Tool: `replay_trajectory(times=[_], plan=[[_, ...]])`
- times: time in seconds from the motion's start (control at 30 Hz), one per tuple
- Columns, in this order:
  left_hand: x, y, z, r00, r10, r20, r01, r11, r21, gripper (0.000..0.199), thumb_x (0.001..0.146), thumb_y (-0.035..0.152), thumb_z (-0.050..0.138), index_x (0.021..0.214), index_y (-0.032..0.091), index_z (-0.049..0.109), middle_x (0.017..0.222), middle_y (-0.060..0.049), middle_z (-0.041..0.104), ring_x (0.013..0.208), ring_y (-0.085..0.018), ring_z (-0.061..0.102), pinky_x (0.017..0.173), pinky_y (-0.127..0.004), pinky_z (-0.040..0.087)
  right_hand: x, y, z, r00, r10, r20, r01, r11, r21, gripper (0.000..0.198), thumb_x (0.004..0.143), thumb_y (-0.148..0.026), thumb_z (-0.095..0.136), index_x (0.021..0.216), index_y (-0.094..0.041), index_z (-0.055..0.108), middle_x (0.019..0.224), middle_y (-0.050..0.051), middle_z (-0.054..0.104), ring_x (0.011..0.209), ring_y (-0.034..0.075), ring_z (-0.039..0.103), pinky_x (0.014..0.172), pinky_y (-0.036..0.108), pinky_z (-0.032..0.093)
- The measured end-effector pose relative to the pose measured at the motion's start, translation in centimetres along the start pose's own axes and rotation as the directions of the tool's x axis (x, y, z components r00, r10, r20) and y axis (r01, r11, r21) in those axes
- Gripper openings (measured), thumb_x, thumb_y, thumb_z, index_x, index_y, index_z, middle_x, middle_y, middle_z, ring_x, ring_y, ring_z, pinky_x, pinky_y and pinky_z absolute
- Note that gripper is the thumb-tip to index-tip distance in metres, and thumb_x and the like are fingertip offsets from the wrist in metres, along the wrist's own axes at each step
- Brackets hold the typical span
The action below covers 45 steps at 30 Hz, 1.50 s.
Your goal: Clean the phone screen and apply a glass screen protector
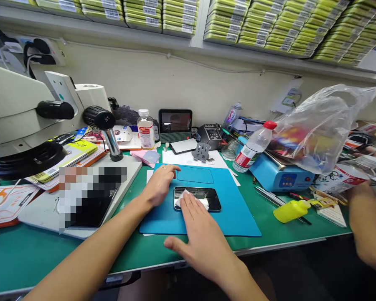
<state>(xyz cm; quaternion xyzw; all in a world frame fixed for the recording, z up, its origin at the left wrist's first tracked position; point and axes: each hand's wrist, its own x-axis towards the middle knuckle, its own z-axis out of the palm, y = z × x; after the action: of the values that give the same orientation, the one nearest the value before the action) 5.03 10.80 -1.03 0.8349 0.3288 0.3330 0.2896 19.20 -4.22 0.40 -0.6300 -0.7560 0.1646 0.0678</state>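
A smartphone [213,199] lies flat with its dark, glossy side up on a blue mat [235,217]. My right hand [202,238] is over its left half, fingers stretched flat on a white wipe [203,203] that they press against the glass. The thumb points away to the left, and part of the wipe is hidden under the fingers. Left of the phone, my left hand [160,184] rests on the mat with loosely bent fingers, the index finger reaching out. A ring is on one finger, and nothing shows in this hand.
A microscope [15,113] stands at left. Behind the mat are a small screen [175,121] and a grey stand [201,152]. A red-capped bottle [252,148], blue machine [275,172], plastic bag [319,129] and yellow bottle [290,211] stand right. Another person's arm [366,221] is at far right.
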Motion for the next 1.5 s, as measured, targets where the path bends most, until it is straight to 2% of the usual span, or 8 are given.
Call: replay_trajectory(times=[0.17, 0.37, 0.57, 0.8, 1.0, 1.2, 1.4, 1.5], plan=[[-0.1, 0.1, -0.1, 1.0, -0.022, 0.002, 0.022, 1.0, -0.008, 0.051, 0.095, 0.026, 0.021, 0.117, 0.013, 0.065, 0.092, -0.008, 0.064, 0.095, -0.025, 0.058, 0.094, -0.042, 0.048, 3.1, -1.1, -0.5, 0.998, -0.025, -0.053, 0.024, 1.0, -0.016, 0.11, 0.089, -0.082, 0.038, 0.157, 0.003, 0.026, 0.166, 0.025, 0.021, 0.156, 0.037, 0.016, 0.127, 0.052, 0.016], [-0.1, 0.1, -0.5, 0.999, -0.049, -0.019, 0.049, 0.999, -0.004, 0.048, 0.095, 0.023, 0.022, 0.113, 0.016, 0.065, 0.092, -0.008, 0.065, 0.093, -0.025, 0.056, 0.092, -0.041, 0.048, 0.2, -1.3, 0.3, 0.996, -0.085, 0.013, 0.085, 0.996, -0.031, 0.102, 0.091, -0.078, 0.039, 0.16, -0.004, 0.026, 0.168, 0.02, 0.012, 0.156, 0.036, 0.014, 0.126, 0.055, 0.022], [-0.2, -0.3, -0.1, 1.0, -0.018, -0.008, 0.018, 1.0, 0.005, 0.045, 0.094, 0.025, 0.024, 0.11, 0.016, 0.066, 0.096, -0.007, 0.065, 0.097, -0.025, 0.057, 0.094, -0.04, 0.046, 3.2, -0.5, -0.6, 0.994, -0.101, -0.031, 0.099, 0.993, -0.062, 0.098, 0.096, -0.073, 0.033, 0.156, 0.003, 0.03, 0.165, 0.025, 0.023, 0.155, 0.035, 0.02, 0.127, 0.051, 0.017], [0.0, 0.1, -0.2, 0.997, -0.073, 0.001, 0.073, 0.997, -0.017, 0.048, 0.097, 0.032, 0.023, 0.11, 0.016, 0.066, 0.088, -0.006, 0.065, 0.094, -0.024, 0.057, 0.091, -0.04, 0.047, -0.2, -0.5, 0.7, 0.99, -0.138, -0.036, 0.137, 0.99, -0.028, 0.088, 0.098, -0.069, 0.035, 0.159, -0.006, 0.029, 0.168, 0.019, 0.018, 0.156, 0.034, 0.019, 0.126, 0.053, 0.024], [-0.3, 0.0, -0.1, 0.996, -0.094, -0.008, 0.094, 0.996, -0.013, 0.049, 0.099, 0.031, 0.021, 0.109, 0.017, 0.067, 0.089, -0.006, 0.066, 0.095, -0.024, 0.058, 0.096, -0.042, 0.047, 2.8, -0.2, -0.6, 0.987, -0.153, -0.047, 0.151, 0.988, -0.036, 0.094, 0.097, -0.072, 0.034, 0.156, 0.001, 0.034, 0.164, 0.024, 0.027, 0.155, 0.035, 0.022, 0.127, 0.051, 0.019], [-0.3, 0.2, -0.1, 0.997, -0.07, 0.018, 0.07, 0.997, -0.012, 0.048, 0.1, 0.032, 0.022, 0.109, 0.018, 0.067, 0.09, -0.006, 0.067, 0.096, -0.024, 0.059, 0.094, -0.041, 0.048, 0.1, -0.2, 0.4, 0.985, -0.173, -0.015, 0.173, 0.985, 0.001, 0.089, 0.098, -0.069, 0.035, 0.159, -0.005, 0.028, 0.168, 0.02, 0.017, 0.156, 0.033, 0.017, 0.127, 0.052, 0.021], [-0.4, 0.3, 0.0, 0.997, -0.021, 0.076, 0.023, 0.999, -0.023, 0.046, 0.101, 0.03, 0.023, 0.109, 0.018, 0.067, 0.097, -0.006, 0.069, 0.099, -0.023, 0.059, 0.098, -0.041, 0.045, 2.5, 0.0, -0.8, 0.99, -0.143, -0.022, 0.143, 0.99, -0.007, 0.092, 0.097, -0.069, 0.036, 0.158, 0.0, 0.029, 0.166, 0.024, 0.024, 0.155, 0.034, 0.021, 0.127, 0.052, 0.019], [-0.4, 0.3, -0.2, 0.995, -0.009, 0.097, 0.011, 1.0, -0.025, 0.046, 0.101, 0.03, 0.023, 0.11, 0.017, 0.066, 0.1, -0.006, 0.07, 0.1, -0.023, 0.058, 0.097, -0.039, 0.045, 1.7, -0.2, -0.4, 0.991, -0.132, -0.034, 0.132, 0.991, -0.011, 0.092, 0.097, -0.069, 0.04, 0.158, -0.001, 0.028, 0.166, 0.023, 0.021, 0.155, 0.034, 0.019, 0.127, 0.052, 0.02]])
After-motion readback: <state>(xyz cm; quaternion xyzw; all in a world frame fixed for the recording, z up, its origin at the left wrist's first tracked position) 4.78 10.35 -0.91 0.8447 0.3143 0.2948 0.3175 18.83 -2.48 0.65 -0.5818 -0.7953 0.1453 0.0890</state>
